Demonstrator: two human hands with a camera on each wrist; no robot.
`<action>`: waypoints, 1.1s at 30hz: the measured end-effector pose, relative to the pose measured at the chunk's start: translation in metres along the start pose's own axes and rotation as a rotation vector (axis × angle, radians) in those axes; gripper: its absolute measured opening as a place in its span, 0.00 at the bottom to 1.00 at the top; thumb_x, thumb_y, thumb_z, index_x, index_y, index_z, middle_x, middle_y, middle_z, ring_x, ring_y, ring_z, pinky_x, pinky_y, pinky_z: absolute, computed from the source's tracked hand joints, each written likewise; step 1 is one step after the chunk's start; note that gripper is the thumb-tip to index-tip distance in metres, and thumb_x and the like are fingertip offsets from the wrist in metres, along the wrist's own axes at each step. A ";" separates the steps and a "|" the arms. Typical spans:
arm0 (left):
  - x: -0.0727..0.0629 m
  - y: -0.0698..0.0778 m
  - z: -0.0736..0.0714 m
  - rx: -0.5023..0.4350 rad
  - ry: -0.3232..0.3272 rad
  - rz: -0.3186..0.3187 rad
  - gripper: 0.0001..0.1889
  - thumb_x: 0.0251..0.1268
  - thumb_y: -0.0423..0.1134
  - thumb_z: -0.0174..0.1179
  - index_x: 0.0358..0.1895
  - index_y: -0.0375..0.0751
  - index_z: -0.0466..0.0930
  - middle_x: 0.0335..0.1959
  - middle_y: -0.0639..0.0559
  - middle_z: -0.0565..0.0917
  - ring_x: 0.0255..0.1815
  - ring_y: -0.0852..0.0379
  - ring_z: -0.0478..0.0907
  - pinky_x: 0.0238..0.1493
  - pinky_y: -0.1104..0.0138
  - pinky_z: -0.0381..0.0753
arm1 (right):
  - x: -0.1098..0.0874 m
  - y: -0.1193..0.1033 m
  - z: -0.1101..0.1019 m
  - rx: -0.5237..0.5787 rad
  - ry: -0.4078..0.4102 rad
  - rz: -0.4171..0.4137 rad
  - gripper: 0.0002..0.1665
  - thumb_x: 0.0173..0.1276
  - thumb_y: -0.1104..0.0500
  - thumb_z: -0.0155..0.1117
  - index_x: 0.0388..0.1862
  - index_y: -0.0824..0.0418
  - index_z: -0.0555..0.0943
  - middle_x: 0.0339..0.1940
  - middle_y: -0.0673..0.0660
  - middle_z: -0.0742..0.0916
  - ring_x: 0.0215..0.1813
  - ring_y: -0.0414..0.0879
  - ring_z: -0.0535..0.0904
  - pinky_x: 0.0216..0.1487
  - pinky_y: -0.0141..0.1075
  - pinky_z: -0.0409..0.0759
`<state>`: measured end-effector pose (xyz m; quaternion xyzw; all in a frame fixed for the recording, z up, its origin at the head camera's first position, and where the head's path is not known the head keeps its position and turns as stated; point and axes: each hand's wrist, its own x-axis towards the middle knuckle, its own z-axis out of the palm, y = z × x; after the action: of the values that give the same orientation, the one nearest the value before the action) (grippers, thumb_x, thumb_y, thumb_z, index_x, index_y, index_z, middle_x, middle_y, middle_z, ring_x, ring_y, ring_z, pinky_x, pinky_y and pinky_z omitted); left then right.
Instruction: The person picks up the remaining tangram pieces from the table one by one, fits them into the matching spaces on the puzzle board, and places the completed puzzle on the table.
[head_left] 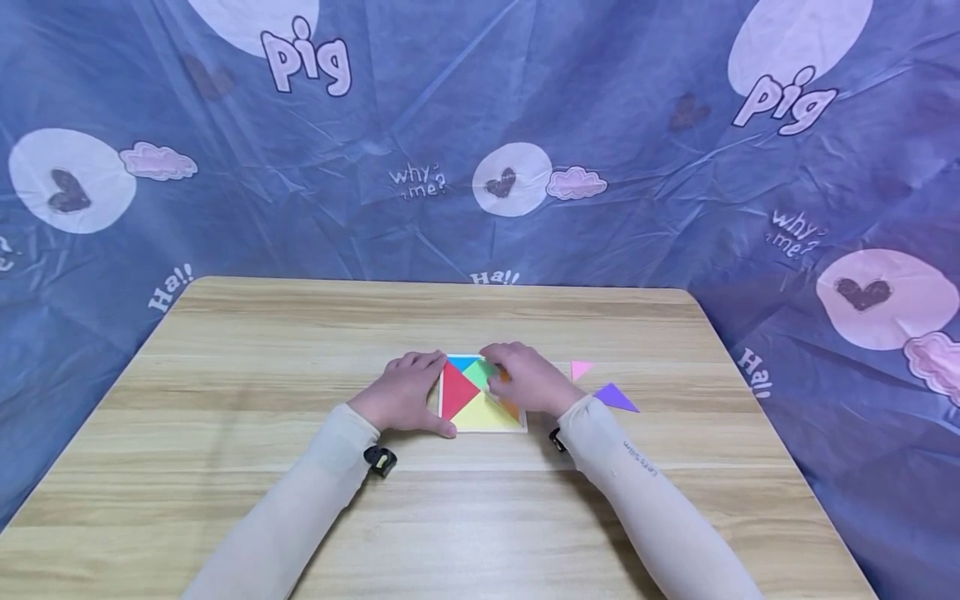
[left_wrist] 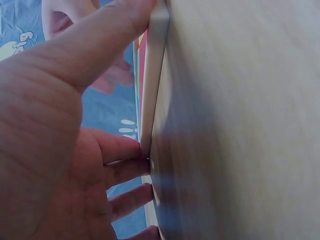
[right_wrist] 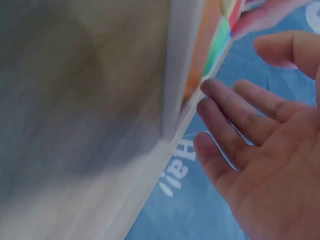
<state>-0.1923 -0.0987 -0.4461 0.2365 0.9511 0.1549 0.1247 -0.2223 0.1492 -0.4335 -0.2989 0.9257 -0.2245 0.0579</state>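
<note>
A white square puzzle tray (head_left: pixel 517 428) lies mid-table with flat coloured pieces in it: a red triangle (head_left: pixel 456 392), a yellow triangle (head_left: pixel 483 414), a green piece (head_left: pixel 477 372), a blue piece (head_left: pixel 461 362) and an orange piece (head_left: pixel 510 407). My left hand (head_left: pixel 405 392) rests against the tray's left edge (left_wrist: pixel 155 75), thumb along the front rim and fingertips touching the side. My right hand (head_left: pixel 528 379) lies over the tray's right part. Its fingers (right_wrist: pixel 225 115) are straight, and their tips touch the tray by the orange piece (right_wrist: pixel 202 55) and the green piece (right_wrist: pixel 220 42).
On the wooden table (head_left: pixel 225 375), two loose pieces lie right of the tray: a small pink triangle (head_left: pixel 580 369) and a purple triangle (head_left: pixel 616 397). A blue printed cloth (head_left: pixel 480 125) hangs behind and around the table.
</note>
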 end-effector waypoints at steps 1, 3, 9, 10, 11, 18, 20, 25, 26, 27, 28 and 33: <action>0.000 0.000 0.000 0.000 -0.001 -0.001 0.64 0.49 0.72 0.72 0.83 0.37 0.54 0.83 0.43 0.58 0.81 0.41 0.56 0.78 0.45 0.56 | -0.001 0.002 -0.002 0.010 0.003 0.003 0.27 0.71 0.61 0.64 0.68 0.67 0.77 0.63 0.62 0.84 0.66 0.59 0.79 0.71 0.52 0.74; 0.001 -0.001 0.001 0.002 -0.001 -0.002 0.65 0.48 0.72 0.72 0.83 0.37 0.53 0.83 0.44 0.58 0.81 0.41 0.55 0.79 0.45 0.56 | -0.003 0.005 -0.009 0.039 0.011 0.028 0.27 0.72 0.60 0.64 0.68 0.67 0.78 0.65 0.62 0.84 0.68 0.58 0.77 0.72 0.53 0.73; 0.000 -0.001 0.001 0.024 0.002 -0.004 0.64 0.49 0.72 0.72 0.83 0.38 0.53 0.83 0.43 0.58 0.81 0.41 0.55 0.79 0.46 0.56 | -0.020 0.014 -0.031 0.077 0.086 0.075 0.24 0.73 0.60 0.64 0.66 0.66 0.79 0.64 0.62 0.84 0.66 0.58 0.79 0.69 0.54 0.75; 0.000 -0.001 0.001 0.027 0.003 -0.004 0.64 0.49 0.72 0.72 0.83 0.38 0.53 0.83 0.44 0.58 0.81 0.41 0.55 0.79 0.46 0.56 | -0.024 0.017 -0.034 0.069 0.107 0.078 0.25 0.73 0.60 0.64 0.66 0.66 0.79 0.64 0.61 0.83 0.66 0.58 0.79 0.69 0.54 0.74; 0.000 -0.001 0.002 0.028 0.004 -0.002 0.64 0.49 0.72 0.72 0.83 0.37 0.53 0.83 0.43 0.58 0.81 0.41 0.56 0.79 0.46 0.56 | -0.029 0.020 -0.038 0.064 0.127 0.084 0.25 0.73 0.59 0.64 0.66 0.66 0.79 0.64 0.62 0.83 0.66 0.58 0.78 0.70 0.54 0.74; 0.000 -0.001 0.001 0.031 0.004 0.005 0.64 0.49 0.73 0.71 0.83 0.37 0.53 0.83 0.43 0.58 0.81 0.41 0.56 0.79 0.46 0.56 | -0.055 0.042 -0.062 0.032 0.203 0.176 0.25 0.75 0.55 0.64 0.66 0.64 0.79 0.65 0.61 0.82 0.66 0.60 0.77 0.68 0.57 0.74; 0.000 -0.001 0.001 0.030 0.003 0.004 0.64 0.49 0.72 0.71 0.83 0.37 0.53 0.83 0.43 0.58 0.81 0.41 0.56 0.79 0.46 0.56 | -0.061 0.048 -0.065 0.033 0.214 0.200 0.24 0.75 0.56 0.63 0.66 0.64 0.79 0.64 0.61 0.82 0.65 0.60 0.78 0.65 0.57 0.75; 0.000 0.000 0.000 0.024 0.002 -0.001 0.64 0.49 0.72 0.71 0.83 0.38 0.53 0.83 0.44 0.58 0.81 0.41 0.56 0.79 0.45 0.57 | -0.070 0.058 -0.068 -0.001 0.231 0.222 0.22 0.74 0.58 0.63 0.63 0.67 0.80 0.60 0.63 0.84 0.60 0.62 0.80 0.61 0.57 0.78; 0.000 0.000 0.000 0.023 0.001 -0.003 0.64 0.49 0.72 0.71 0.83 0.38 0.54 0.83 0.44 0.58 0.81 0.41 0.56 0.79 0.45 0.57 | -0.071 0.060 -0.068 -0.011 0.228 0.225 0.22 0.74 0.59 0.63 0.62 0.68 0.81 0.59 0.64 0.84 0.59 0.62 0.80 0.61 0.57 0.78; 0.000 0.000 0.000 0.022 0.000 -0.005 0.64 0.49 0.72 0.71 0.83 0.38 0.54 0.83 0.44 0.58 0.81 0.41 0.56 0.79 0.45 0.57 | -0.072 0.061 -0.068 -0.021 0.223 0.228 0.22 0.74 0.59 0.63 0.61 0.69 0.81 0.59 0.65 0.84 0.58 0.62 0.81 0.60 0.57 0.78; 0.000 -0.001 0.000 0.021 -0.002 -0.007 0.64 0.49 0.72 0.71 0.83 0.38 0.53 0.83 0.44 0.58 0.81 0.41 0.56 0.79 0.45 0.57 | -0.072 0.062 -0.067 -0.031 0.218 0.234 0.22 0.74 0.58 0.63 0.61 0.69 0.81 0.58 0.65 0.84 0.58 0.62 0.81 0.60 0.57 0.78; 0.000 -0.001 0.001 0.027 -0.009 -0.011 0.64 0.49 0.73 0.71 0.83 0.39 0.53 0.83 0.45 0.57 0.81 0.41 0.55 0.79 0.45 0.57 | -0.072 0.065 -0.062 -0.079 0.174 0.276 0.23 0.75 0.55 0.63 0.59 0.71 0.81 0.56 0.67 0.84 0.57 0.63 0.81 0.59 0.59 0.79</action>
<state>-0.1926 -0.0988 -0.4470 0.2337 0.9537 0.1405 0.1266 -0.2129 0.2613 -0.4094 -0.1501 0.9676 -0.2031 -0.0041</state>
